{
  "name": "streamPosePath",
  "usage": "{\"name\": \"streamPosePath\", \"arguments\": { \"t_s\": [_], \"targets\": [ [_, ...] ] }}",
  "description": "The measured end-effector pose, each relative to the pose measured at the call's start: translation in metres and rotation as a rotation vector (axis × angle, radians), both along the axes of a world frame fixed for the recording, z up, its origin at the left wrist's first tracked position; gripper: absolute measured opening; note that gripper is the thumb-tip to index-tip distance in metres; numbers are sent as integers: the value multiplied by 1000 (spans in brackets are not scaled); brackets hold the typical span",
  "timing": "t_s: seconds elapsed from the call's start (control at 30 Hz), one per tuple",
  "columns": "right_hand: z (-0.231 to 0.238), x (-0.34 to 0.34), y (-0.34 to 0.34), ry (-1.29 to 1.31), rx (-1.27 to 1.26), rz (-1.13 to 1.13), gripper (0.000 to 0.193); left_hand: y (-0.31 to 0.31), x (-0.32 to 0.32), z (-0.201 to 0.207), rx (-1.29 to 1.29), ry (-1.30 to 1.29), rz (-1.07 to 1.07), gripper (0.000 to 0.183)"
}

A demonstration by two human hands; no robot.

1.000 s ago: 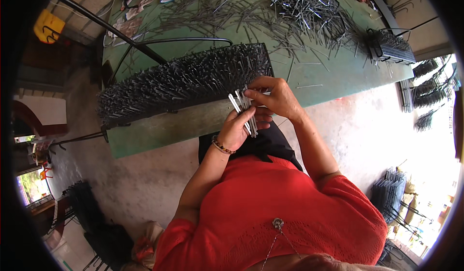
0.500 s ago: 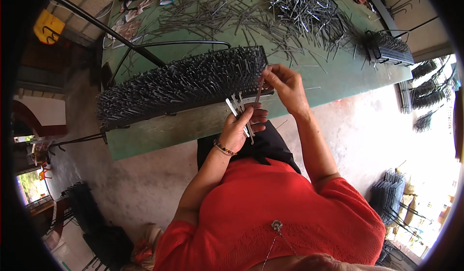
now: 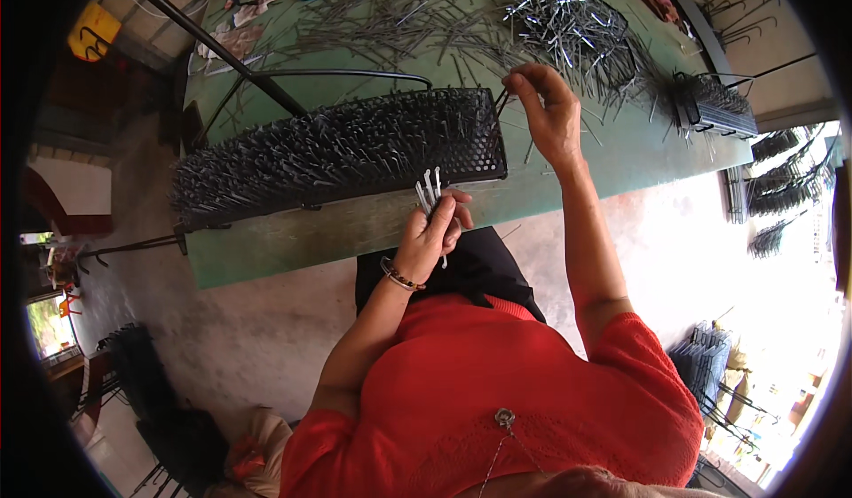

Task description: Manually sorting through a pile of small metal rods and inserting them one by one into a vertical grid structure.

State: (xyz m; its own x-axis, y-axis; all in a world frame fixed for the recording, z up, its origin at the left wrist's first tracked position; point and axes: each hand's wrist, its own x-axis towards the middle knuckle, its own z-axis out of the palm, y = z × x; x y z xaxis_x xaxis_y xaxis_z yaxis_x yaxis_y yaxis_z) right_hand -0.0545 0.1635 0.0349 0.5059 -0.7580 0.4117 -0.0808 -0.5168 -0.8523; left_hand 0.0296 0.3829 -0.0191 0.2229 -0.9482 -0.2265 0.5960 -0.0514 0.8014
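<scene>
My left hand is closed around several slim metal rods with small flattened ends, held upright in front of the rack. My right hand is raised just beyond the rack's right end. Its thumb and forefinger pinch what looks like a thin dark metal rod, mostly hidden by the fingertips. The long black rack is a perforated holder densely filled with upright rods. Bare holes show in its mesh at the right end.
Loose rods lie scattered across the green table, with a shinier heap at the far right. A smaller filled rack stands by the right edge. A black bar slants over the table's left side. Gloves lie at the far left.
My right hand has moved up and away from the left hand, past the rack's right end. My left hand's fingers have curled more tightly round the rods.
</scene>
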Motion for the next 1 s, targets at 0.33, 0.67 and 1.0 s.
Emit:
{"name": "streamPosePath", "arguments": {
  "t_s": [0.33, 0.67, 1.0],
  "targets": [
    [-2, 7, 11, 103, -167, -16, 11, 0, 13, -15, -72, -349, 93, 25],
    [-1, 6, 18, 78, -258, -41, 11, -1, 9, -18, -47, -298, 73, 26],
    [-21, 5, 21, 38, -263, -31, 12, 2, 25, -51, -132, -1020, 288, 17]
  ]
}}
